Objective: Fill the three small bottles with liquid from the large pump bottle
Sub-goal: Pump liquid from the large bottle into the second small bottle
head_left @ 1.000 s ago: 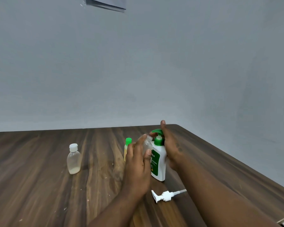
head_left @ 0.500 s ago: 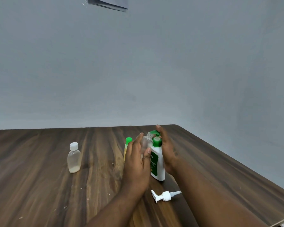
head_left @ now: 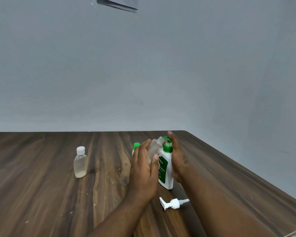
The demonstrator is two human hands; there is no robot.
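Observation:
The large white pump bottle (head_left: 166,170) with a green pump head stands on the wooden table (head_left: 41,194). My right hand (head_left: 177,158) wraps its far side, fingertips on top of the pump head. My left hand (head_left: 143,170) holds a small clear uncapped bottle (head_left: 154,147), tilted with its mouth up against the pump nozzle. Behind my left hand stands a small bottle with a green cap (head_left: 136,146), mostly hidden. A small clear bottle with a white cap (head_left: 80,162) stands apart at the left, a little liquid in its bottom.
A loose white pump head (head_left: 172,203) lies on the table in front of the large bottle, between my forearms. The table's right edge runs diagonally from the far corner (head_left: 186,132) toward me. A grey wall stands behind.
My right hand's fingers have shifted slightly on the pump head, which rose after dipping. The small bottle stays at the nozzle. Other bottles have not moved.

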